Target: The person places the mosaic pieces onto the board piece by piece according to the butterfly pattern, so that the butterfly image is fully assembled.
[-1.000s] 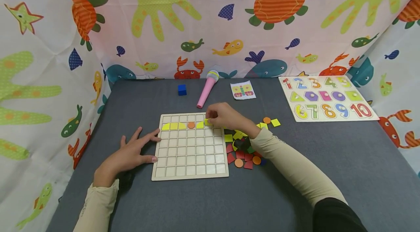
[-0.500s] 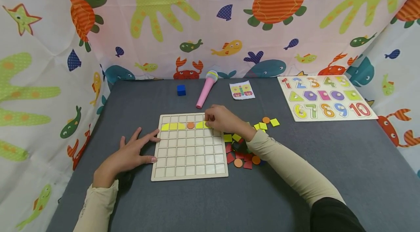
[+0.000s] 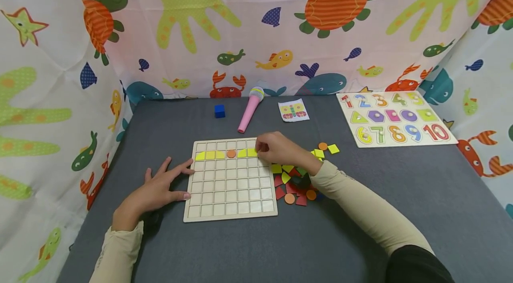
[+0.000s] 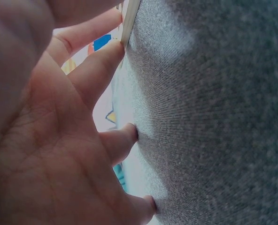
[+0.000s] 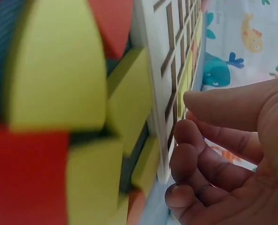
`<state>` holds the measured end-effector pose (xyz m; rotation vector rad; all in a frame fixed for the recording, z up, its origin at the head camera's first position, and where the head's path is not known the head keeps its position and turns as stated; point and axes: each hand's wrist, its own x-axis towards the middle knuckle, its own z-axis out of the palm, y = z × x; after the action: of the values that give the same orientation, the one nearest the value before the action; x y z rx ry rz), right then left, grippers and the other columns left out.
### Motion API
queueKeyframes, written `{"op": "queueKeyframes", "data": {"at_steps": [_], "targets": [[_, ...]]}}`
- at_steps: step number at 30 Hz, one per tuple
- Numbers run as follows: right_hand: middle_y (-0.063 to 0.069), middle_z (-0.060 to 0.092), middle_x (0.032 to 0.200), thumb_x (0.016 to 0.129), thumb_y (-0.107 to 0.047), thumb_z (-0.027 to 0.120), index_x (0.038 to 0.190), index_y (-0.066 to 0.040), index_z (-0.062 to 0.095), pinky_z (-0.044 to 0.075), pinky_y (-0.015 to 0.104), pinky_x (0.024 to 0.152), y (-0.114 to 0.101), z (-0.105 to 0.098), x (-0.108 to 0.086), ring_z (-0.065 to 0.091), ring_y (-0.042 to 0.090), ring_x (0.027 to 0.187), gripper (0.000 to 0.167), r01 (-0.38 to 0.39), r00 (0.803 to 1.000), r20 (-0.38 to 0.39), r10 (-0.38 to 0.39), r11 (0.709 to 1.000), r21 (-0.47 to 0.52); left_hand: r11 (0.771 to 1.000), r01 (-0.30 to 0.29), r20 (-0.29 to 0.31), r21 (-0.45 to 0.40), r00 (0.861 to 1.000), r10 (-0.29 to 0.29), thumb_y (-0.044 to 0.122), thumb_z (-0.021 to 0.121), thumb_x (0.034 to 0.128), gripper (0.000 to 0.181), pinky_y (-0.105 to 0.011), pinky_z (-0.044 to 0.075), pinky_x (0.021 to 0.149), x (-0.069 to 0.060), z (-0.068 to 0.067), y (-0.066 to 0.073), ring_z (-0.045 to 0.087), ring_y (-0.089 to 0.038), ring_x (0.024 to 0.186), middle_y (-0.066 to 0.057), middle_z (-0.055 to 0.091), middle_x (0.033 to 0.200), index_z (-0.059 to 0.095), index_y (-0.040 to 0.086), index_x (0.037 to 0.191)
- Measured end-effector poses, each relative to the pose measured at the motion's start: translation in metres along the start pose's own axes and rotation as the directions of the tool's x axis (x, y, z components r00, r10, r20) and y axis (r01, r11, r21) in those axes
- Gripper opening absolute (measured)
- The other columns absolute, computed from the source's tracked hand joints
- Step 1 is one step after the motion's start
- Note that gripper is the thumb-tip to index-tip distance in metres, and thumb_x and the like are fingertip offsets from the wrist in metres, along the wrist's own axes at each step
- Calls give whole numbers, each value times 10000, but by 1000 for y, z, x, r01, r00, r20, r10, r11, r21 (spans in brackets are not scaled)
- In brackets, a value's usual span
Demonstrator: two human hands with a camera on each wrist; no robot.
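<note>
Touching board [image 3: 231,196], left hand [image 3: 158,189] spread; right hand [image 3: 278,148] curled beside yellow tile [image 3: 251,152], hold unclear.

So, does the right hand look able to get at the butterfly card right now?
Probably yes: in the head view only bare tabletop shows between the right hand and the butterfly card, with the pink microphone off to the left of that path.
</note>
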<state>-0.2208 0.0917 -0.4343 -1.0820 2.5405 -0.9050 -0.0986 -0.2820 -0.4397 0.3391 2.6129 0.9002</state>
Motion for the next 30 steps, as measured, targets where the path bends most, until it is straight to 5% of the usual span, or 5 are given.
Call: {"op": "queueKeyframes", "data": {"at_steps": [30], "targets": [[109, 757, 1119, 966, -71, 784, 1180, -7, 764, 576, 511, 915, 54, -54, -81, 665, 256, 975, 224, -141, 989, -45, 140, 990, -17, 1000, 0, 10, -8, 1000, 0, 309, 879, 905, 954, -843, -192, 1071, 0, -1, 1, -62, -567, 1581, -152, 505, 1612, 349, 139, 1680]]}}
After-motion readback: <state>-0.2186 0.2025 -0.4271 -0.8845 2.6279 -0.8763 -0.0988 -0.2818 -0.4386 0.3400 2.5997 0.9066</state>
